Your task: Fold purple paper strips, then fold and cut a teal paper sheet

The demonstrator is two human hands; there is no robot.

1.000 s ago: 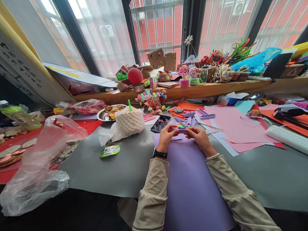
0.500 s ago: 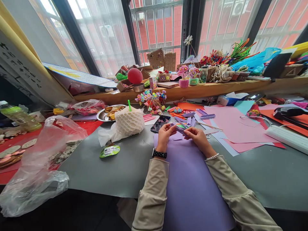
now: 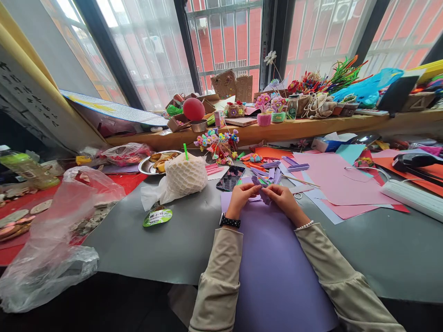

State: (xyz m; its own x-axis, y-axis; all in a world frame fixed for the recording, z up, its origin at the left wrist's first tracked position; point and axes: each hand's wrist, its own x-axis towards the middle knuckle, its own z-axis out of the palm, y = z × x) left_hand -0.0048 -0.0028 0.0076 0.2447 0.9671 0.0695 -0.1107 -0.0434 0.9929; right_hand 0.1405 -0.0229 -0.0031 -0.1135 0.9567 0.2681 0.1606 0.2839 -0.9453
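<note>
Between the fingertips of both hands is a folded purple paper strip [image 3: 265,197], partly hidden by the fingers. My left hand [image 3: 241,199], with a dark watch band at the wrist, pinches its left side. My right hand [image 3: 283,199], wearing a beaded bracelet, pinches the right side close by. Under the hands and forearms a large purple paper sheet [image 3: 277,263] runs toward me. Several folded purple strips [image 3: 275,175] lie just beyond the fingers. A black phone [image 3: 230,178] rests on the table left of them.
Left of the hands stands a coconut [image 3: 187,175] in white foam netting with a green straw. A metal plate [image 3: 142,167] sits behind it. At far left is a clear plastic bag [image 3: 44,230]. Pink paper sheets [image 3: 353,180] and a white power strip [image 3: 413,200] lie to the right.
The fingertips have drawn closer together. The purple strip, stretched out flat between the hands before, is now bent and points downward. The arms have hardly moved.
</note>
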